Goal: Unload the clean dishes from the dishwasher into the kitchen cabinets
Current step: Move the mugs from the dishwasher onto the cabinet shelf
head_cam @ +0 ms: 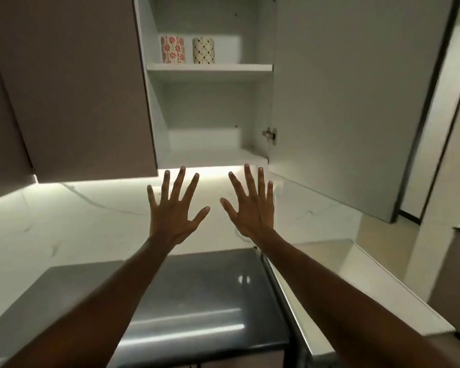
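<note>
Dark, glossy grey covers the nearest part of the surface, which catches bright reflections under the two bare forearms that reach up from the bottom edge of the view. To its right a metal strip runs along the edge, and past that lies a pale stone stretch of worktop. Above the dark area both hands are raised side by side with their backs to the camera, close together but apart. The left hand has its fingers straight and fanned wide, released and holding nothing; the right hand is the same, its fingers spread and empty. Behind them a white marbled backsplash is lit by a strip of light under the wall units. Higher up, the wall cabinet stands open, its door swung out to the right with a metal hinge showing at the inner edge. On the upper shelf two patterned mugs stand upright near each other without touching: a red floral mug on the left and a cream mug with a dark lattice print on the right. A closed brown cabinet front fills the left side.
</note>
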The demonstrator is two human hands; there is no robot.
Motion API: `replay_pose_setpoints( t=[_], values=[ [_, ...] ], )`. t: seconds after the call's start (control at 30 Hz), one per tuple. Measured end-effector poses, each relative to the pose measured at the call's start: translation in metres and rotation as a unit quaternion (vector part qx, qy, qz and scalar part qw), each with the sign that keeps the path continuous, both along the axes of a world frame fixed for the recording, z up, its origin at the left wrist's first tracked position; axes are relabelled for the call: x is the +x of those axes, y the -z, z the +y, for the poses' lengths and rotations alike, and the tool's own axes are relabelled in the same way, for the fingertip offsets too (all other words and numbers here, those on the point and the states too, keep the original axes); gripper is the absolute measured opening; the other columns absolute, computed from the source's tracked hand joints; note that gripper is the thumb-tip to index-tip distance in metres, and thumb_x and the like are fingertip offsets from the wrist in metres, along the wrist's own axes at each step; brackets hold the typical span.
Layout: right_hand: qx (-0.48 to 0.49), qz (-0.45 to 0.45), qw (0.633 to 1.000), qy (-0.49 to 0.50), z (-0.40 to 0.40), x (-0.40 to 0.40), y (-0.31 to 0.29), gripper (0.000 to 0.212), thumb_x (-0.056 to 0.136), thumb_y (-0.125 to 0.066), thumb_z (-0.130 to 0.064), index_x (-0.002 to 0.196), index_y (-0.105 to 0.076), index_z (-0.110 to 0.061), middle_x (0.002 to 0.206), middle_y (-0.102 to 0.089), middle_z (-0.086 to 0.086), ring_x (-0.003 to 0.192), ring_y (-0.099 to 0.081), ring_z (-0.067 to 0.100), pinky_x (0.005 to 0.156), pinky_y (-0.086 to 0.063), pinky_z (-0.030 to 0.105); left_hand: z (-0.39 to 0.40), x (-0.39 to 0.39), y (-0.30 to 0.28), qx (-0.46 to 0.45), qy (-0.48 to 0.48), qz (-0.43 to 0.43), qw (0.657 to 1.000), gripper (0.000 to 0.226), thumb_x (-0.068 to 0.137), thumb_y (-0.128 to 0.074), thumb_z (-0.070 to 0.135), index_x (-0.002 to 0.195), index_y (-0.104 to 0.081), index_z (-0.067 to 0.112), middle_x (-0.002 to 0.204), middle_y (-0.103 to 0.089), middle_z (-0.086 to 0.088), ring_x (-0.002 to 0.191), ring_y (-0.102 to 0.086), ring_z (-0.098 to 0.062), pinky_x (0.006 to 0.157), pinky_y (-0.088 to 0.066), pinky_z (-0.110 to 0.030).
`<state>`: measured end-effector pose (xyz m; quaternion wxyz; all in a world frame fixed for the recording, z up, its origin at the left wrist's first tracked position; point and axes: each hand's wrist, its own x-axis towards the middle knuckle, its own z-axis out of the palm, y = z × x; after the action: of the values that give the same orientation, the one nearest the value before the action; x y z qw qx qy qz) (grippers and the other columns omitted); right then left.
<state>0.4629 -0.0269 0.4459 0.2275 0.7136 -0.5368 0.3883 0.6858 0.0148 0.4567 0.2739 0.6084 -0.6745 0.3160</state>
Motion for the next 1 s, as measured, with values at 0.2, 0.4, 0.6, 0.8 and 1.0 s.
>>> replay_pose_setpoints(
  t=[0.2,0.4,0.6,0.8,1.0],
  values=[
    [0.141,0.002,0.990,0.026,0.105,-0.053,0.108,0.079,0.101,-0.034,-0.073,0.167,-0.011,-0.035,0.175,0.009,-0.001,0.160,0.016,0.028,0.129,-0.006,0.058,0.066,-0.039,0.090,0.085,0.088,0.043,0.992,0.094,0.094,-0.036,0.076,0.166,-0.004,0.026,0.174,0.003,-0.004,0.160,-0.001,-0.029,0.122,-0.023,-0.061],
    [0.307,0.000,0.946,0.105,0.207,-0.132,0.215,0.083,0.099,-0.026,-0.075,0.167,-0.005,-0.032,0.174,0.017,0.001,0.158,0.024,0.029,0.129,-0.003,0.057,0.124,-0.106,0.189,0.195,0.162,0.084,0.964,0.103,0.094,-0.042,0.075,0.165,0.003,0.016,0.174,0.000,-0.005,0.160,-0.002,-0.025,0.127,-0.019,-0.050],
    [0.394,-0.019,0.906,0.155,0.281,-0.218,0.281,0.085,0.102,-0.022,-0.074,0.167,-0.001,-0.025,0.173,0.017,0.004,0.158,0.022,0.032,0.130,-0.003,0.056,0.173,-0.197,0.259,0.275,0.192,0.079,0.939,0.097,0.099,-0.042,0.065,0.164,0.006,0.011,0.173,0.002,-0.007,0.160,0.002,-0.023,0.128,-0.019,-0.046],
    [0.431,-0.031,0.886,0.170,0.328,-0.303,0.319,0.088,0.101,-0.021,-0.076,0.167,0.002,-0.023,0.173,0.017,0.004,0.157,0.023,0.031,0.130,-0.001,0.054,0.205,-0.293,0.305,0.324,0.198,0.046,0.924,0.095,0.100,-0.033,0.068,0.164,0.007,0.010,0.172,0.003,-0.009,0.160,0.000,-0.024,0.129,-0.015,-0.042],
    [0.465,-0.037,0.868,0.172,0.360,-0.384,0.357,0.087,0.102,-0.024,-0.073,0.167,0.001,-0.021,0.172,0.017,0.004,0.158,0.019,0.031,0.130,0.000,0.051,0.234,-0.369,0.347,0.367,0.198,0.029,0.909,0.096,0.100,-0.046,0.059,0.164,0.004,0.009,0.173,-0.001,-0.008,0.160,0.000,-0.024,0.129,-0.018,-0.044]
  ],
)
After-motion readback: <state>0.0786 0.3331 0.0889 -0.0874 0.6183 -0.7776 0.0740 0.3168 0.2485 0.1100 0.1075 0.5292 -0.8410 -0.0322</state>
